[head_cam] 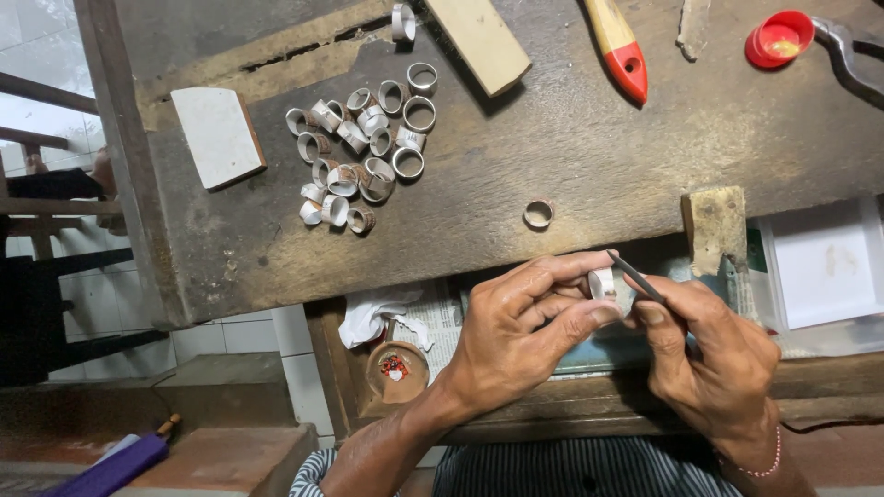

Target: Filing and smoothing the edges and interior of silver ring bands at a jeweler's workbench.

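Observation:
My left hand pinches a small silver ring band between thumb and fingers, just below the workbench's front edge. My right hand grips a thin dark file, its tip resting against the ring's top. A heap of several similar metal ring bands lies on the dark wooden workbench to the upper left. One single ring sits alone on the bench just above my hands.
A white block lies at the bench's left. A pale wooden bar, a red-tipped handle, a red cap and pliers line the far edge. A wooden peg juts out; below sit papers and a small round dish.

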